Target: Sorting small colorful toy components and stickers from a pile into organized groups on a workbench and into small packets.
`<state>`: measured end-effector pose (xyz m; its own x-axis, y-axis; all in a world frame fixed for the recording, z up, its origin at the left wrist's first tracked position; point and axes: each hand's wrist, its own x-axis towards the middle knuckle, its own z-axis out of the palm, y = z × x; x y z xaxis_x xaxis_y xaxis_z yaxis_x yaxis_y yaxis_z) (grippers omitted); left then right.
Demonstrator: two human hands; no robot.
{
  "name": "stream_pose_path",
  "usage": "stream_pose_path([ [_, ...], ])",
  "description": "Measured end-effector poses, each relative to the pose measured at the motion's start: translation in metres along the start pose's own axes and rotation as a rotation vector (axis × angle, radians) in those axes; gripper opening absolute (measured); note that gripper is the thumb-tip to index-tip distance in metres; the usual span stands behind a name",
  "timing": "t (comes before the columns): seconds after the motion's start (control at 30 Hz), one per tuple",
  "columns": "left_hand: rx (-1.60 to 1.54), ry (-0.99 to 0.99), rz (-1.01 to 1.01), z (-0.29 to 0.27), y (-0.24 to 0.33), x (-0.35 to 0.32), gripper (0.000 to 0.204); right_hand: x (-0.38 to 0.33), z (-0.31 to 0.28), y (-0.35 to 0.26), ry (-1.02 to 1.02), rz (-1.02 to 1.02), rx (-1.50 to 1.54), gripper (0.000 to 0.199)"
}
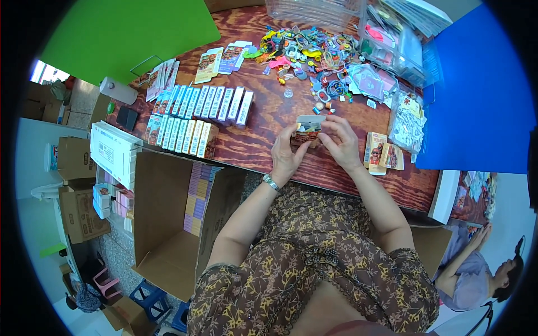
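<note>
Near the front edge of the table, a small printed carton (307,135) stands between my hands with its top flap up and its inside partly in sight. My left hand (287,154), with a watch (270,182) on the wrist, grips the carton's left side, fingers and thumb closed round it. On the carton's right side, my right hand (341,143) holds it near the open top, the thumb at the front and the fingers curled behind. What lies deep inside the carton is hidden. To the right lie flat, orange-yellow cartons (376,154).
Rows of closed cartons (224,103) stand at the left, with flat cards (208,64) behind. A colourful pile of trinkets (314,50) spreads across the back. A bag of white pieces (407,124) lies at the right. A large cardboard box (162,207) stands below. Another person (476,274) sits at the right.
</note>
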<state>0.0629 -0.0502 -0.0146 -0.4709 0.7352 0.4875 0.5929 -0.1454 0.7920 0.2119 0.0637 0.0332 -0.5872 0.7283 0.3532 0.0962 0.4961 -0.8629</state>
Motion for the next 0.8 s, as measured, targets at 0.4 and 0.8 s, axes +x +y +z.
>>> stream_pose_path([
  [0.4,-0.177,-0.315,0.11,-0.047,0.001,0.043,0.015,0.02,-0.021,-0.017,-0.327,-0.178,-0.085,0.016],
  [0.8,-0.182,-0.32,0.015,-0.044,-0.003,0.039,0.024,0.036,-0.019,-0.033,-0.341,-0.285,-0.404,0.021],
])
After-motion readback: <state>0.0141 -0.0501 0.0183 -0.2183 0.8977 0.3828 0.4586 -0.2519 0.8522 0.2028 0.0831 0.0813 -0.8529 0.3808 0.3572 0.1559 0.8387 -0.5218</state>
